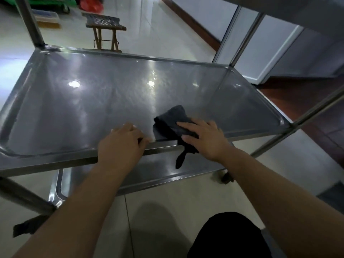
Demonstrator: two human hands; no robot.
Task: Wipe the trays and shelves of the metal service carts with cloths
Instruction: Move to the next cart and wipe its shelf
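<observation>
1. Currently the wiping step was on the middle shelf (93, 101) of the metal cart. I judged it partway done: the cloth sat at the near side, with long runs of shelf beyond it and to its left, and the lower shelf (158, 170) was yet to be reached.
2. The right hand (202, 138) lay flat on the dark cloth (173, 118), fingers nearly straight, pressing it down and not clutching it. The cloth was on the shelf just inside the near rim (162, 146), right of centre, with one tail drooping over the rim towards the lower shelf.
3. The left hand (121, 144) rested on the near rim, just beside the cloth and apart from it. Its fingers lay relaxed over the lip and held nothing. It read as a brace for the cart.
4. The next move, by my judgement, called for pushing the cloth away from the rim under steady palm pressure. The hanging tail needed gathering first so it would not drag.
5. A raised lip ran round the shelf, with rounded corners. Strokes would need to run right into both.
6. A post (31, 21) stood at the far left corner and another post (243, 38) at the far right. The upper shelf (297, 8) overhead limited lift, so low, flat strokes between the posts suited best.
</observation>
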